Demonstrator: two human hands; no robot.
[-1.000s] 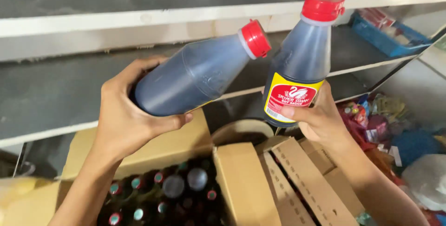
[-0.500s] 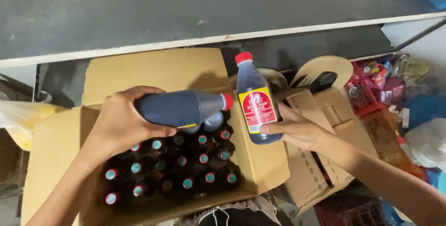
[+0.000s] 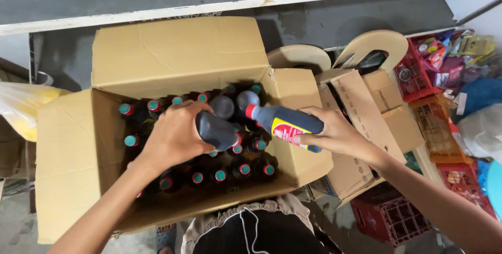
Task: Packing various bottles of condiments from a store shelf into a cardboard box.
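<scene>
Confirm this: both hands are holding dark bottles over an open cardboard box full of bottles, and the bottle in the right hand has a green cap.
Not quite. In the head view the right hand holds a dark bottle with a red cap, not green. The left hand does hold another dark bottle over the open cardboard box of bottles.

Just one head-worn cam, looking almost straight down from close above the open cardboard box (image 3: 78,170), shelf edge (image 3: 157,16) up top.
</scene>
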